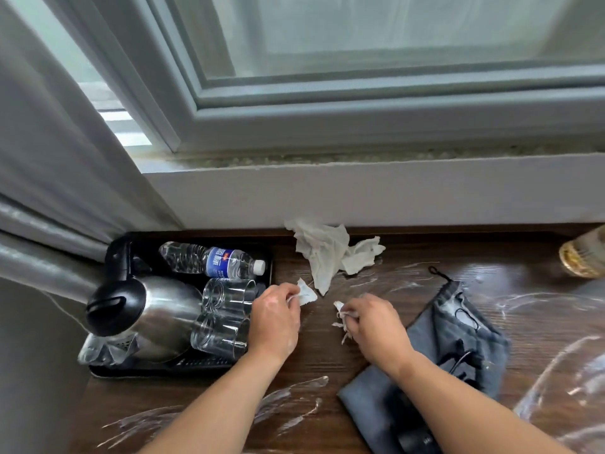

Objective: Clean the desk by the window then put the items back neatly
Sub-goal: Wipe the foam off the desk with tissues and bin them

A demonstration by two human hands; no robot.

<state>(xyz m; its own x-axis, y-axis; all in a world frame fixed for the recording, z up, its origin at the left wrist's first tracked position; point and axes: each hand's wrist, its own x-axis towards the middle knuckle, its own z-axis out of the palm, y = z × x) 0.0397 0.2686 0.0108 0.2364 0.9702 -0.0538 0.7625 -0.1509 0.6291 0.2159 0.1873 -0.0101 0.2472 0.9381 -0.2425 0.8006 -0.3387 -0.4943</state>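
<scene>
Desk (320,355): tray (163,370) L, pouch (425,339) R, torn tissue (327,250) btwn.

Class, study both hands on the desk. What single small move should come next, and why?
The left hand pinches a tissue scrap, the right hand a shredded scrap, and white smears streak the desk. So probably: carry both to the crumpled tissue by the wall and gather one wad for wiping.
</scene>
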